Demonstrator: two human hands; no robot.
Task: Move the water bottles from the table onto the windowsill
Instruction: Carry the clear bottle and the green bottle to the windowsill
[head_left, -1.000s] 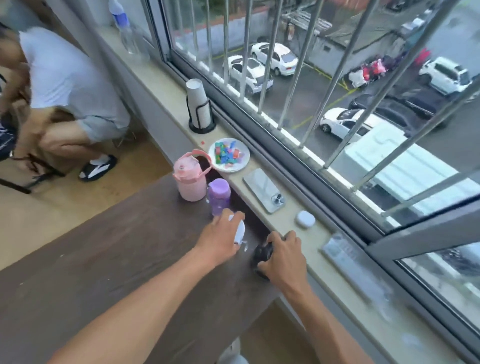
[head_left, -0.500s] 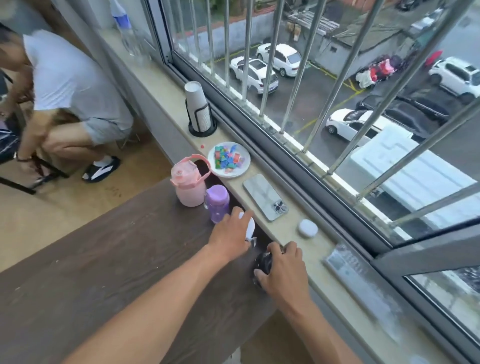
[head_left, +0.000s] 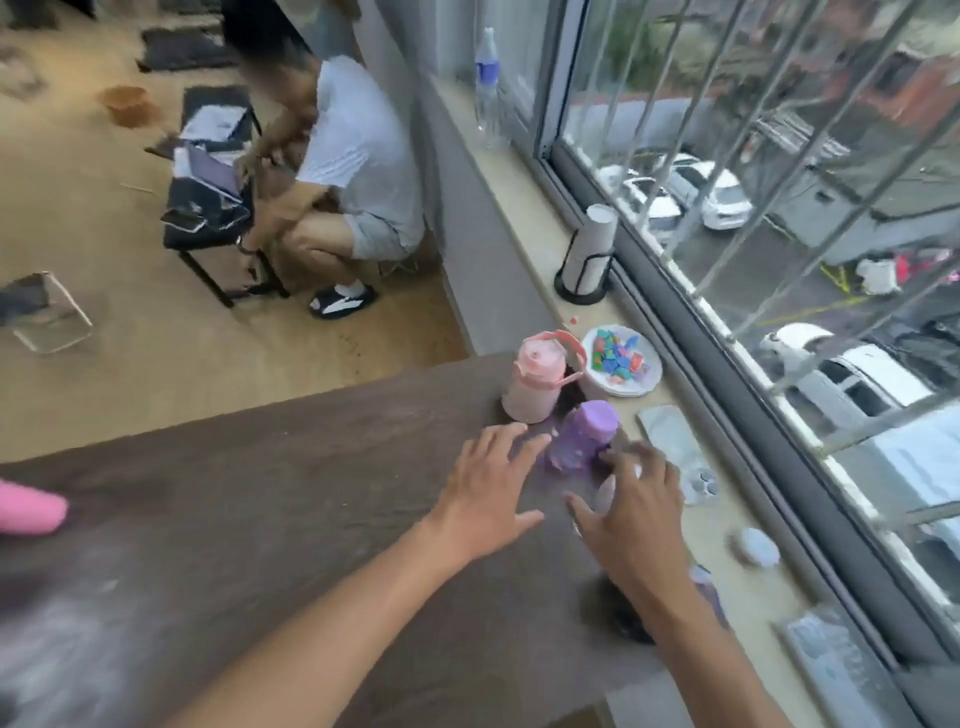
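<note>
A purple bottle (head_left: 584, 434) stands near the table's (head_left: 260, 493) window-side edge, with a pink handled bottle (head_left: 535, 379) just behind it. My left hand (head_left: 488, 493) hovers open, fingers spread, just left of the purple bottle. On the bottle's other side, my right hand (head_left: 634, 519) is spread above a small white bottle (head_left: 608, 488) that it mostly hides. A black bottle (head_left: 628, 618) shows dimly under my right forearm. The windowsill (head_left: 519, 208) runs along the table's right side.
The sill holds a clear plastic bottle (head_left: 485, 93), a cup stack in a black holder (head_left: 587, 254), a plate of coloured pieces (head_left: 621, 361), a phone (head_left: 675, 447) and a white case (head_left: 756, 545). A person (head_left: 353, 171) crouches beyond the table. A pink object (head_left: 26, 506) lies at the table's left edge.
My left hand has come off the white bottle and my right hand off the black one. Both have moved forward toward the purple bottle, and the view has swung left.
</note>
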